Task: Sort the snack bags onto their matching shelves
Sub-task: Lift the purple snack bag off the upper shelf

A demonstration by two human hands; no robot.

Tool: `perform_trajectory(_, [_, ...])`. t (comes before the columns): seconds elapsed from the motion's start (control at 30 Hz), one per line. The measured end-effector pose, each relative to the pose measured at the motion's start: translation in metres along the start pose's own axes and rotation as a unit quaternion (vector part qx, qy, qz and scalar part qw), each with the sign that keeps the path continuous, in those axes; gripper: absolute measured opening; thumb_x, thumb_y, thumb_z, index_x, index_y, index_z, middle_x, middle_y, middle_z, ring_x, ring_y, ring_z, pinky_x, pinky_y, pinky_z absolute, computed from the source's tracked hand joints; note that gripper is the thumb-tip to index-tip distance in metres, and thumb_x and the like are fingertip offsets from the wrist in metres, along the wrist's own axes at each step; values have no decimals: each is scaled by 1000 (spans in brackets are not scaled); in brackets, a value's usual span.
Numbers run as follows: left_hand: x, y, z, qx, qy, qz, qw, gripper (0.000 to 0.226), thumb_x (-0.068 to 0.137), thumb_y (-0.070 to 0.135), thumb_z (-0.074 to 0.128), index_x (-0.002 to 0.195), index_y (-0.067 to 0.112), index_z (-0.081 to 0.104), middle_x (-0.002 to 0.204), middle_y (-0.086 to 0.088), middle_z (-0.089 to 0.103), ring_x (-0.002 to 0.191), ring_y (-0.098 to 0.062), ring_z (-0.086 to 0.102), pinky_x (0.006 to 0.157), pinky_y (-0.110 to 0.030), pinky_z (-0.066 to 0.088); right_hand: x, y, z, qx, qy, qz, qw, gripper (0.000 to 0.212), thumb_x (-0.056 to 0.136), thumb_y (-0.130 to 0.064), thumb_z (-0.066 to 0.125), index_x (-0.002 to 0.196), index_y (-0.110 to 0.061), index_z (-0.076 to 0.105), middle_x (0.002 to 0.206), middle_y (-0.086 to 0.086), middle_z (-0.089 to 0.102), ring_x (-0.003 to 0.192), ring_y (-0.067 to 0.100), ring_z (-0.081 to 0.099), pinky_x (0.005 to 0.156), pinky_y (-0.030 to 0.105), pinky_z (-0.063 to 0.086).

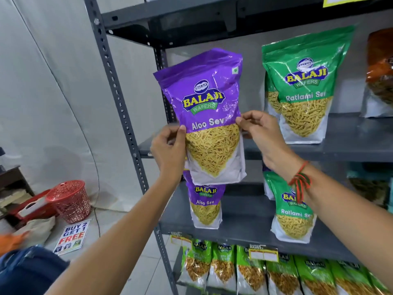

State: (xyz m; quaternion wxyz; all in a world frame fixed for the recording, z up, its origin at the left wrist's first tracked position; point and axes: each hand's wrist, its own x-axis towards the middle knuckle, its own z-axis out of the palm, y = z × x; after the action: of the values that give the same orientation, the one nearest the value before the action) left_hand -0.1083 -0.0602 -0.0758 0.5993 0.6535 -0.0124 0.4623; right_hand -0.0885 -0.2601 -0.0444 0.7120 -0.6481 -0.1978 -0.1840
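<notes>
I hold a purple Aloo Sev bag (207, 107) upright in front of the grey metal rack, at the left end of the upper shelf (350, 145). My left hand (169, 149) pinches its left edge and my right hand (260, 133) pinches its right edge. A green Ratlami Sev bag (302, 86) stands on that upper shelf to the right. On the shelf below (244, 213) stand another purple Aloo Sev bag (205, 207) and a green Ratlami Sev bag (292, 216).
The lowest visible shelf carries a row of several light-green snack bags (255, 271). An orange bag (380, 71) stands at the far right. The rack's upright post (119, 107) runs left of the bags. On the floor sit a red basket (71, 200) and a promo sign (71, 236).
</notes>
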Motion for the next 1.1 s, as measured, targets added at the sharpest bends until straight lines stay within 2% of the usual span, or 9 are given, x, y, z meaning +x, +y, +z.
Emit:
perform_trajectory(0.13, [-52, -27, -10, 9, -40, -33, 999, 13, 84, 30, 69, 73, 38, 71, 72, 14, 72, 69, -6, 63, 68, -34, 53, -41, 29, -29, -37, -27, 55, 997, 9, 87, -9, 64, 79, -13, 67, 74, 2, 63, 68, 6, 55, 64, 13, 47])
perform_trajectory(0.23, [-93, -57, -13, 24, -78, -69, 994, 7, 84, 29, 72, 78, 31, 74, 80, 7, 74, 74, -11, 67, 70, -36, 55, -69, 59, -49, -68, -34, 109, 991, 5, 87, -6, 62, 84, -6, 67, 74, 4, 63, 60, 0, 56, 59, 9, 45])
perform_trajectory(0.33, [-126, -91, -12, 91, -110, -103, 984, 7, 84, 31, 72, 78, 35, 73, 77, 15, 72, 75, -1, 67, 69, -24, 51, -89, 95, -62, -125, -26, 166, 978, 13, 86, -6, 64, 77, -16, 67, 71, -2, 67, 60, -1, 58, 55, 8, 43])
perform_trajectory(0.47, [-151, -133, 2, 156, -124, -168, 965, 19, 85, 30, 71, 92, 13, 77, 74, 6, 71, 68, 1, 64, 66, -24, 49, -102, 147, -72, -200, 3, 209, 957, 20, 86, -10, 66, 73, -25, 64, 76, -2, 70, 70, 12, 63, 56, 21, 49])
perform_trajectory(0.53, [-157, -147, 12, 184, -129, -194, 955, 21, 86, 29, 71, 95, 11, 77, 79, 0, 73, 70, -11, 67, 65, -25, 45, -103, 171, -75, -238, 20, 216, 947, 20, 86, -11, 66, 73, -25, 63, 79, 4, 73, 67, 16, 68, 50, 25, 56])
perform_trajectory(0.67, [-164, -174, 32, 200, -120, -262, 936, 21, 87, 30, 69, 98, 13, 77, 90, -13, 76, 83, -31, 68, 71, -32, 46, -97, 211, -77, -291, 40, 226, 929, 20, 87, -12, 64, 72, -25, 62, 76, 2, 72, 68, 16, 72, 64, 41, 63])
perform_trajectory(0.87, [-163, -206, 60, 191, -88, -332, 920, 18, 87, 25, 69, 98, 11, 75, 94, -10, 76, 78, -22, 64, 71, -27, 41, -81, 259, -71, -339, 77, 211, 914, 19, 88, -3, 58, 80, -19, 65, 84, 5, 72, 70, 17, 71, 61, 41, 62])
perform_trajectory(1.03, [-165, -224, 68, 157, -81, -357, 917, 16, 87, 23, 69, 98, 12, 73, 99, -7, 75, 74, -15, 66, 64, -25, 52, -79, 282, -67, -350, 100, 196, 911, 15, 88, -2, 57, 87, -12, 67, 83, 6, 72, 73, 20, 68, 65, 41, 61])
perform_trajectory(1.1, [-168, -232, 69, 147, -75, -360, 918, 19, 86, 26, 71, 99, 12, 73, 104, -9, 75, 86, -21, 68, 77, -35, 58, -81, 287, -66, -356, 104, 183, 911, 14, 88, -2, 56, 89, -10, 67, 85, 8, 73, 73, 19, 66, 65, 37, 59])
